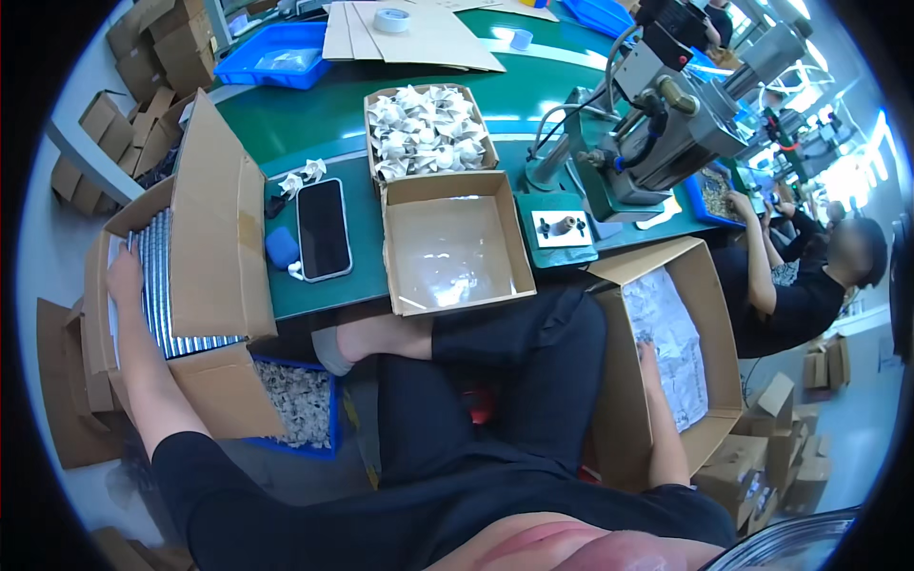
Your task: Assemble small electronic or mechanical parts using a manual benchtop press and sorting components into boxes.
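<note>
My left hand [124,273] reaches into a tall cardboard box [214,390] at the left, beside rows of shiny silver metal tubes [160,276]. Its fingers look stretched out along the edge of the rows, and I see nothing held in them. At the right, my right hand [649,369] dips into an open cardboard box [724,366] tilted beside my leg, over a crumpled pale lining sheet [671,333]. Those fingers are curled, with a small greyish spot at their tips; what they hold, if anything, is too small to tell.
An open shallow carton [457,243] sits before me, behind it a carton of white fan-shaped parts [426,128]. A phone [324,228] lies left of them. A press machine [657,133] stands over a metal fixture [562,228]. A co-worker [800,295] sits at the right.
</note>
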Demonstrator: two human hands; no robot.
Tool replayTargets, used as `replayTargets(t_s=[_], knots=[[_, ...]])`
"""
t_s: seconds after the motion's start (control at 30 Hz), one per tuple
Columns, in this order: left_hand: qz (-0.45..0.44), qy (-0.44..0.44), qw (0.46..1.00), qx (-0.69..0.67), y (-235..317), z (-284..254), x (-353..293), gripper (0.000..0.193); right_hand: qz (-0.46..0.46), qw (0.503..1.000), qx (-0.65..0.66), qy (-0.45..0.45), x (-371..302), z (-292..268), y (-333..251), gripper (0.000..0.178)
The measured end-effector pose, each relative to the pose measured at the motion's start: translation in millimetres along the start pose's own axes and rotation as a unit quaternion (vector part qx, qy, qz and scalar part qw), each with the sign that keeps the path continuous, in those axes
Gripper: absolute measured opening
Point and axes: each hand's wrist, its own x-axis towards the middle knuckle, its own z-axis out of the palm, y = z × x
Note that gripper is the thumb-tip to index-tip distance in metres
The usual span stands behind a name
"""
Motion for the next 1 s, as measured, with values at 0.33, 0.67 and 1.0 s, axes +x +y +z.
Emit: replayTargets(t_s=[0.33,0.67,1.0], knots=[[-0.023,0.036,0.993,-0.106,-57.5,6.5,-0.3,0.057,-0.085,0.996,0.013,-0.01,18.6,20.1,-10.2,0.064],[-0.077,0.19,0.938,-0.28,-7.8,-32.9,-8.4,0.057,-0.285,0.919,-0.269,0.038,111.1,141.3,0.9,0.053],[-0.089,0.116,0.936,-0.321,-19.5,-9.5,-3.5,0.06,0.081,0.971,0.199,-0.105,54.4,3.6,38.7,0.052]])
